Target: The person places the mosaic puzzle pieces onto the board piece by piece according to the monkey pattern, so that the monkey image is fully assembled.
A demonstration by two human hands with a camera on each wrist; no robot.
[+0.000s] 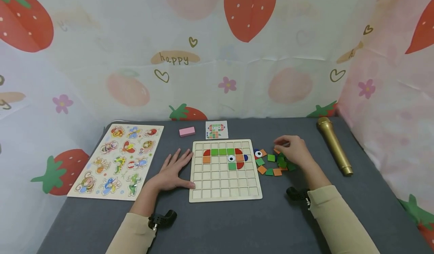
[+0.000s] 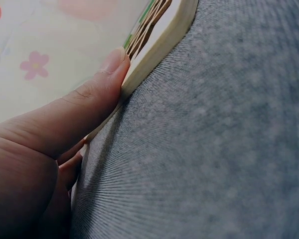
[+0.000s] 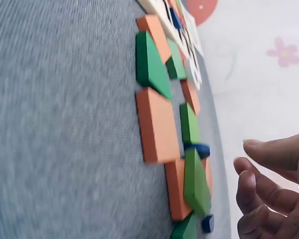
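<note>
A wooden grid board point(image 1: 220, 192) lies on the dark table, with red, green, orange, blue and eye-marked pieces set in its upper cells. My left hand point(image 1: 174, 173) rests at the board's left side, fingers spread; its thumb touches the board's edge point(image 2: 162, 55) in the left wrist view. Over a loose heap of small tiles right of the board hovers my right hand point(image 1: 295, 150), thumb and fingers bent and slightly apart, nothing visible between them. Among the tiles are an orange square point(image 3: 159, 127), a green piece point(image 3: 197, 184) and a round eye tile point(image 1: 258, 154).
Behind the board are a pattern card point(image 1: 217, 130) and a pink block point(image 1: 187, 132). A sheet with insect pictures point(image 1: 115, 161) lies to the left. On the right is a gold microphone point(image 1: 333, 146). Strawberry-printed cloth hangs around the table.
</note>
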